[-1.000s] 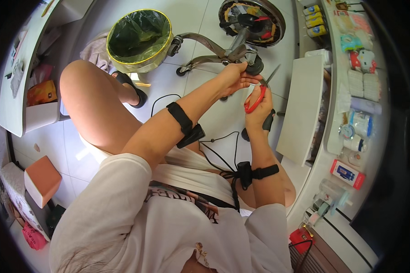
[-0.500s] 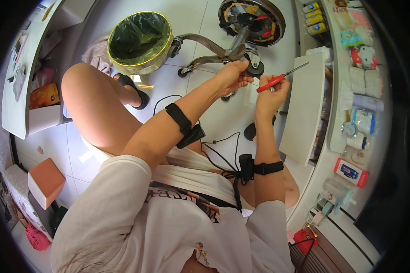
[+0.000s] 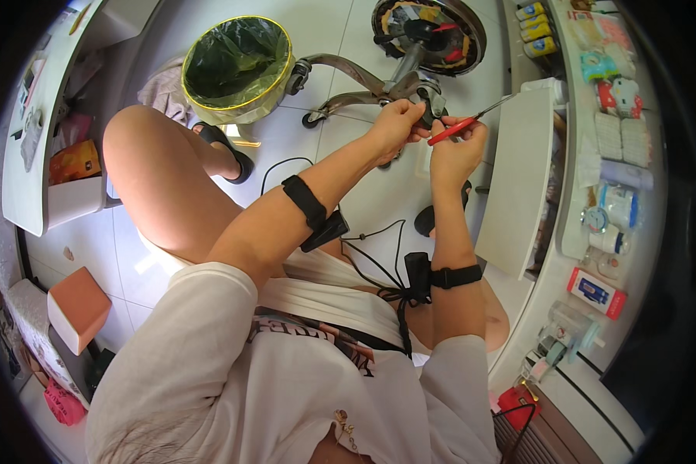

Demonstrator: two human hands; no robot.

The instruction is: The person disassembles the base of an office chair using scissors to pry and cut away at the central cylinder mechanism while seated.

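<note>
A stool lies tipped over on the floor, its metal legs (image 3: 344,71) and casters turned toward me. Its round seat (image 3: 465,54) shows a torn-looking underside at the far end. My left hand (image 3: 398,127) is closed on a black caster wheel (image 3: 428,116) at the end of one leg. Right beside it, my right hand (image 3: 458,155) grips a red-handled tool (image 3: 452,131) with a slim pointed metal end aimed up and right. Its exact kind is unclear. Fingers partly cover the wheel, and whether the tool touches it cannot be made out.
A lined waste bin (image 3: 282,85) stands left of the stool legs, near my foot. An open white drawer front (image 3: 514,185) juts out on the right, below a crowded shelf (image 3: 588,185). Black cables (image 3: 379,271) hang between my forearms. An orange-pink box (image 3: 77,309) lies lower left.
The caster wheel has turned and is now more covered by my fingers. My right hand and the red-handled tool have shifted slightly left and up, closer to my left hand.
</note>
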